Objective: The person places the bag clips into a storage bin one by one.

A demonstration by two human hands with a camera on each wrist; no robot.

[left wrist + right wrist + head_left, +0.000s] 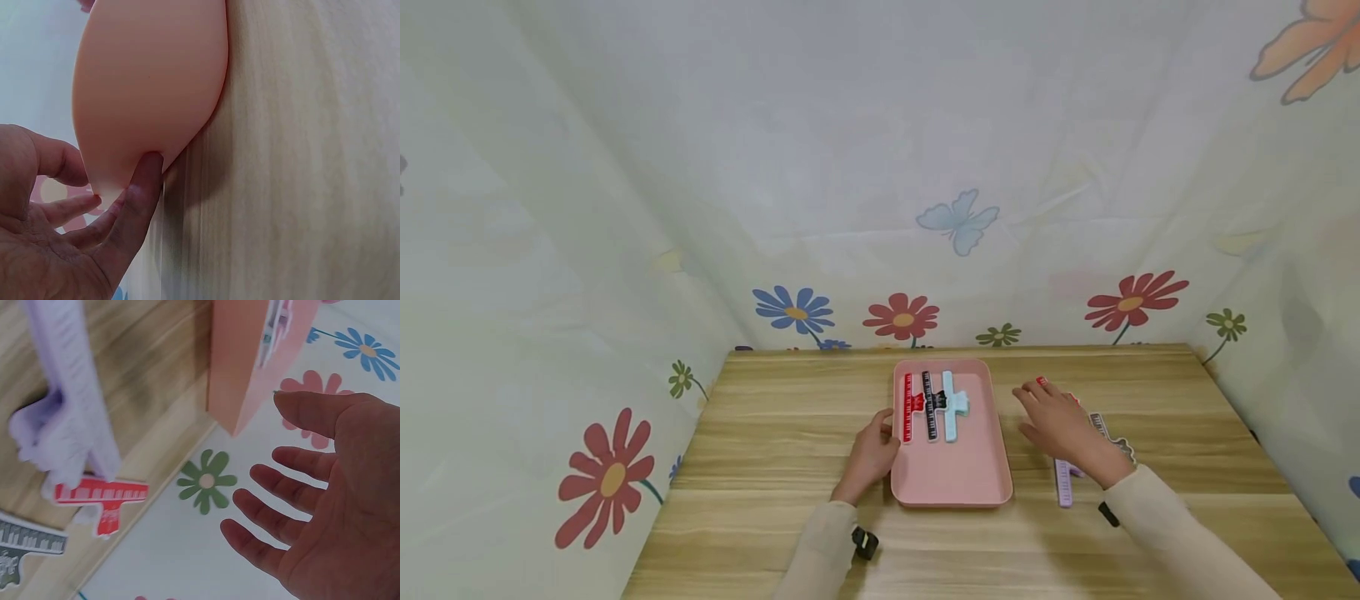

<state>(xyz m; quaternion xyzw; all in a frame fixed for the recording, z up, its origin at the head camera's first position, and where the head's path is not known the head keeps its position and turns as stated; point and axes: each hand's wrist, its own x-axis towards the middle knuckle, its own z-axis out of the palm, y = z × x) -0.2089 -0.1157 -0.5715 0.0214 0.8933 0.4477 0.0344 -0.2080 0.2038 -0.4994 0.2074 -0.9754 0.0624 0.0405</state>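
Note:
A pink tray (951, 479) stands on the table, holding a red long-bar clip (908, 408), a black clip (931, 406) and a light blue clip (951, 406) side by side. My left hand (871, 454) pinches the tray's left wall, thumb over the rim and fingertips on the outside. Right of the tray, my right hand (1063, 425) hovers with spread, straight fingers and an empty palm. Below it lie a purple clip (1063, 483), a grey-black clip (1099, 425) and a red clip (103, 492), partly hidden by this hand in the head view.
The wood-grain table (775, 433) ends at a white backdrop (880, 167) with printed flowers and butterflies, which also rises at both sides. A small black device (865, 543) sits at the left wrist.

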